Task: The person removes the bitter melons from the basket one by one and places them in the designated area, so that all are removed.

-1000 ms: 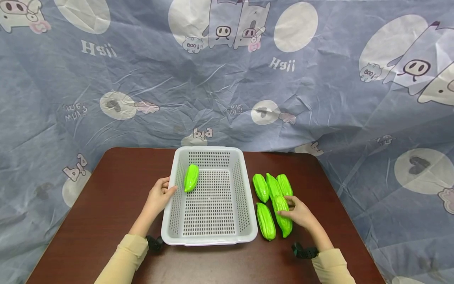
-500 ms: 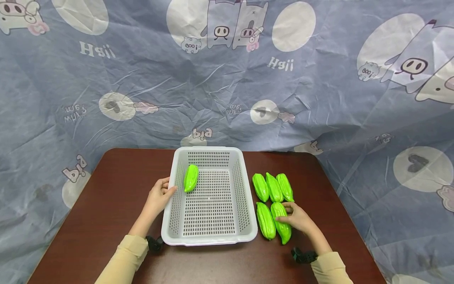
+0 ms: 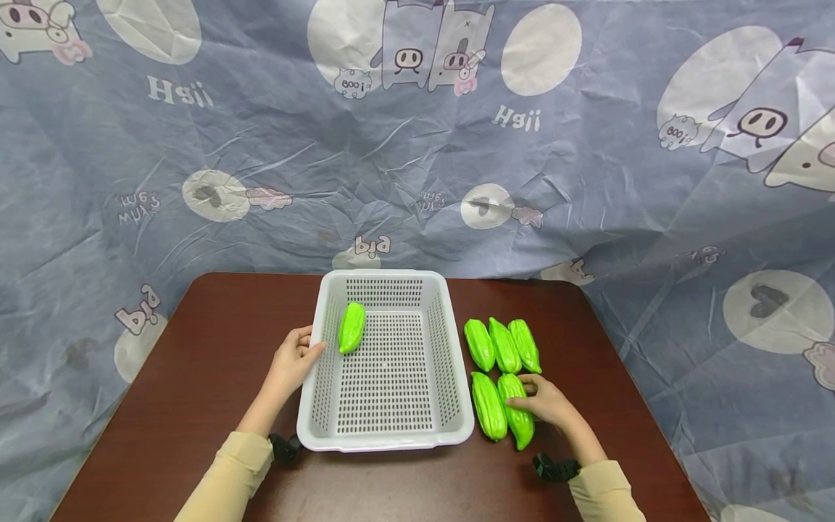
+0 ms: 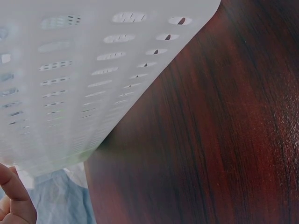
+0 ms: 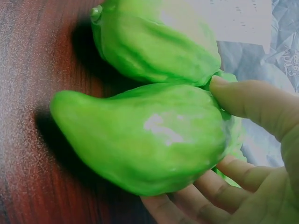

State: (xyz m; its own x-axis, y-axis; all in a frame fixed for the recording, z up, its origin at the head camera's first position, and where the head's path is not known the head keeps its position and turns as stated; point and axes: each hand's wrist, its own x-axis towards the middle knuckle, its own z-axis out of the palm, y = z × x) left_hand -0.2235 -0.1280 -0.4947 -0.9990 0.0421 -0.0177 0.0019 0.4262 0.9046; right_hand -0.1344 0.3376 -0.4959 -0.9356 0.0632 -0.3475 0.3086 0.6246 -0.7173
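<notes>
A light grey plastic basket (image 3: 385, 439) with slotted walls stands on the table. My left hand (image 3: 295, 357) grips its left rim, thumb on top and fingers outside. One bright green bitter melon (image 3: 352, 328) lies in the basket's far left part. My right hand (image 3: 546, 399) holds another bitter melon (image 3: 518, 417) on the table, thumb on one side and fingers round the other, seen closely in the right wrist view (image 5: 140, 140). Directly left of it lies a further bitter melon (image 3: 488, 406). Behind these two, three more lie in a row, the middle one (image 3: 505, 346) between its neighbours.
The dark reddish-brown table (image 3: 222, 348) carries everything. A blue-grey cloth (image 3: 391, 145) with cartoon pigs hangs behind it and spreads along the right side. Black straps with cameras (image 3: 554, 467) sit at both wrists. The basket's right wall stands close to the melons.
My right hand has moved the held bitter melon slightly toward me, off the back row and beside the front melon. My left hand and the basket have stayed in place.
</notes>
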